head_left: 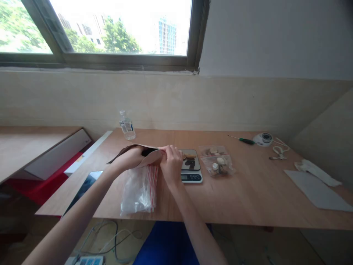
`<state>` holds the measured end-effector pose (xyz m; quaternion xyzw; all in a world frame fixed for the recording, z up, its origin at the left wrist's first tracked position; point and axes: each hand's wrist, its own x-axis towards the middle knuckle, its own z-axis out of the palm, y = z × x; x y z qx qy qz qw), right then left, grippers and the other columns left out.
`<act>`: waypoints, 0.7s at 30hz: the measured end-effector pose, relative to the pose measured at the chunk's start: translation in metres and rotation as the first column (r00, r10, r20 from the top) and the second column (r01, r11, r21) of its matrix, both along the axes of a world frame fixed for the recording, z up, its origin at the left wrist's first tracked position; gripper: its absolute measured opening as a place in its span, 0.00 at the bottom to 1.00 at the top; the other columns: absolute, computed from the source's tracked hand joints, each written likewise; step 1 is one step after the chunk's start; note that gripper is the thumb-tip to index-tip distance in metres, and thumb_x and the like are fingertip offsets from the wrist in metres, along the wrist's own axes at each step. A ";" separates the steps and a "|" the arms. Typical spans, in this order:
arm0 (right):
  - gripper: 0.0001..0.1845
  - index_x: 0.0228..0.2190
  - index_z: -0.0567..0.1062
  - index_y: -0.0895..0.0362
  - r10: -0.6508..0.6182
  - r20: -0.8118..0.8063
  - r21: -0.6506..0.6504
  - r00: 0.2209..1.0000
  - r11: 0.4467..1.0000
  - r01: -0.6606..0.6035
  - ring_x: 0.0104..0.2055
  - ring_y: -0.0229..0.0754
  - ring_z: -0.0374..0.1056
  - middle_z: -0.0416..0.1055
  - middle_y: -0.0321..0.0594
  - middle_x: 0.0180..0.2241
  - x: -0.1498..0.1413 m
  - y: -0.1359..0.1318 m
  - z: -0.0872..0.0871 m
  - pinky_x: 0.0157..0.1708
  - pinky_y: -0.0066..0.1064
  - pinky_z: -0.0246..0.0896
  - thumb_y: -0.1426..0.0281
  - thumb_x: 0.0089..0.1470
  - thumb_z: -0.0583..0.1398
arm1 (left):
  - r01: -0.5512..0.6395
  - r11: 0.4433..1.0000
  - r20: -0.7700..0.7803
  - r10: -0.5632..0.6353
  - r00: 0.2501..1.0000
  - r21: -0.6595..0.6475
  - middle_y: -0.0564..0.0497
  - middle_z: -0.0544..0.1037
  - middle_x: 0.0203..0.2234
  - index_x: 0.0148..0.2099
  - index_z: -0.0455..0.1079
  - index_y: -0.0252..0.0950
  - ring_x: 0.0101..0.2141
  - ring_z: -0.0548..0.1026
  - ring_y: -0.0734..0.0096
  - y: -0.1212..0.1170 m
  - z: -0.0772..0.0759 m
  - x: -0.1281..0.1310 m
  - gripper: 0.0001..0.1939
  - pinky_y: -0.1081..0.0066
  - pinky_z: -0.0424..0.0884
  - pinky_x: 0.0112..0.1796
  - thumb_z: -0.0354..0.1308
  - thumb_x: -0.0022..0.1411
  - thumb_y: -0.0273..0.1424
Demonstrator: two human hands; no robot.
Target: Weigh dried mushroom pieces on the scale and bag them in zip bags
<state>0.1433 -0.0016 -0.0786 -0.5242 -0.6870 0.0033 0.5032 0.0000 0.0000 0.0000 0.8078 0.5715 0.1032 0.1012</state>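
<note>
A brown paper-like bag [151, 157] with a dark inside is held up over the table, its mouth gaping. My left hand [132, 157] reaches into that mouth, and its fingers are hidden. My right hand [172, 162] pinches the bag's rim at the right end. Below the bag lies a stack of clear zip bags [139, 191] with red seal lines. Just beyond my right hand stands a kitchen scale [195, 177], bearing a tan piece [189, 156] and dark pieces [190, 164]. My right hand hides the scale's left side.
A zip bag of mixed dried pieces [217, 162] lies right of the scale. A clear bottle [127, 127] stands at the back left. Further right are a screwdriver [246, 141], a white dome camera [263, 139] with its cable, and a white sheet [317, 189]. A dark flat panel [85, 187] lies at left.
</note>
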 end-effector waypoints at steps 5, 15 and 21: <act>0.12 0.30 0.71 0.54 -0.065 -0.007 -0.015 0.998 0.998 0.065 0.36 0.47 0.63 0.71 0.41 0.30 0.006 0.009 0.009 0.37 0.36 0.50 0.79 0.56 0.50 | -0.014 1.000 0.127 0.016 0.992 -0.014 0.49 0.80 0.30 0.37 0.75 0.38 0.31 0.75 0.63 0.000 0.016 0.005 0.14 0.71 0.64 0.29 0.50 0.52 0.34; 0.11 0.31 0.71 0.55 -0.143 -0.038 -0.050 0.989 0.989 0.141 0.36 0.50 0.63 0.72 0.44 0.31 0.014 0.022 0.014 0.37 0.38 0.50 0.74 0.59 0.50 | -0.161 0.973 0.131 0.140 0.981 0.167 0.51 0.77 0.24 0.31 0.73 0.36 0.28 0.74 0.65 -0.008 0.047 0.019 0.09 0.71 0.63 0.29 0.51 0.53 0.30; 0.08 0.34 0.71 0.55 -0.056 -0.027 -0.078 0.998 0.996 0.053 0.39 0.48 0.65 0.72 0.42 0.33 0.023 0.043 0.015 0.41 0.38 0.54 0.70 0.60 0.52 | -0.269 0.901 0.431 0.105 0.896 0.341 0.50 0.79 0.32 0.40 0.73 0.39 0.34 0.75 0.63 -0.024 0.051 0.013 0.12 0.66 0.68 0.38 0.51 0.57 0.32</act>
